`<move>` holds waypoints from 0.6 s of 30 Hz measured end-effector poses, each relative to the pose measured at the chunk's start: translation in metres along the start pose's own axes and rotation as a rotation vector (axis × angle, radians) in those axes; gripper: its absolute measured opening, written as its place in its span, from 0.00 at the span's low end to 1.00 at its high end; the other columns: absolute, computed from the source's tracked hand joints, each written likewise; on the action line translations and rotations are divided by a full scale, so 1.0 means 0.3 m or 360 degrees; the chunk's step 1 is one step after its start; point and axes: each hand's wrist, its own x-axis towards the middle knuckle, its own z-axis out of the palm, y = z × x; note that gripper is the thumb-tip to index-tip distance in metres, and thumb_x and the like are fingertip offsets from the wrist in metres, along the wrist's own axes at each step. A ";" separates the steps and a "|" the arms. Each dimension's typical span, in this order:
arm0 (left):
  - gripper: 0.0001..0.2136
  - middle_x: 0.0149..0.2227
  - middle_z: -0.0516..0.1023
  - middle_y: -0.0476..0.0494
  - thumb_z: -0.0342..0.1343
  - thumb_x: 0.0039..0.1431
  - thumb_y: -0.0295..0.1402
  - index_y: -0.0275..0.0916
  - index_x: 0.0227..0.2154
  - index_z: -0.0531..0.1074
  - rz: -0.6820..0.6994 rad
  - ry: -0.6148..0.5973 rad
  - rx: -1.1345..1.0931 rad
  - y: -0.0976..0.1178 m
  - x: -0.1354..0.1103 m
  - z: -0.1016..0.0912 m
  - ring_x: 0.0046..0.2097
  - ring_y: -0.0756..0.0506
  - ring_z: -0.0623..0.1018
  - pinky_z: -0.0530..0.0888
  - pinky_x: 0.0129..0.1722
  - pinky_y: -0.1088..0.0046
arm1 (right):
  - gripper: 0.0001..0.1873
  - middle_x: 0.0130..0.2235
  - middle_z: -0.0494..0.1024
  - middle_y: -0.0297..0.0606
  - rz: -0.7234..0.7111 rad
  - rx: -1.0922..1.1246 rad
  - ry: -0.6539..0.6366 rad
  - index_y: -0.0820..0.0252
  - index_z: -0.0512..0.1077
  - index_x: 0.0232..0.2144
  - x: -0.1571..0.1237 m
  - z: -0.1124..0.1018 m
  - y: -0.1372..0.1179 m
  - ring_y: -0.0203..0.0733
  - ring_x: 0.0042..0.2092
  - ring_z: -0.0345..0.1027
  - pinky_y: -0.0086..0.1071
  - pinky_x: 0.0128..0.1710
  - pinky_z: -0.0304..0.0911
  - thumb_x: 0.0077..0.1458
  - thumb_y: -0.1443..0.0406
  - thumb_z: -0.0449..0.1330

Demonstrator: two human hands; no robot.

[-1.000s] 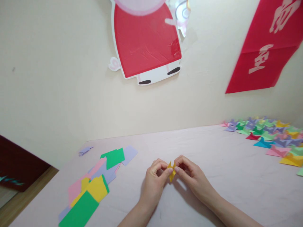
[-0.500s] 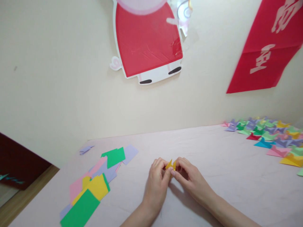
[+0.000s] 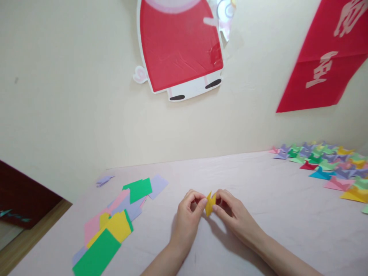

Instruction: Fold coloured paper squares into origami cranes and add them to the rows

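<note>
A small folded piece of yellow paper (image 3: 210, 204) is held up just above the pale tabletop, two points sticking up at its top. My left hand (image 3: 189, 210) pinches its left edge between thumb and fingers. From the other side, my right hand (image 3: 233, 211) grips the right edge, thumb in front and fingers curled behind. The back of the folded paper is hidden from me.
Loose sheets of green paper (image 3: 99, 251), yellow paper (image 3: 119, 226), pink and lilac lie at the left. Farther back is a small folded lilac paper (image 3: 104, 181). Rows of folded coloured paper pieces (image 3: 322, 173) stand at the right, near the wall (image 3: 201, 130).
My thumbs have moved apart, and more of the yellow paper's front shows between them. My left hand has shifted slightly to the left. Both hands still grip the paper.
</note>
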 end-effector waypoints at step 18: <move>0.05 0.32 0.74 0.48 0.56 0.60 0.32 0.39 0.29 0.72 0.0096 -0.0040 0.0104 0.014 -0.008 0.004 0.37 0.46 0.73 0.67 0.40 0.72 | 0.11 0.28 0.73 0.33 0.0170 0.0224 0.0007 0.58 0.73 0.26 0.000 0.004 0.015 0.38 0.30 0.65 0.30 0.33 0.60 0.55 0.58 0.59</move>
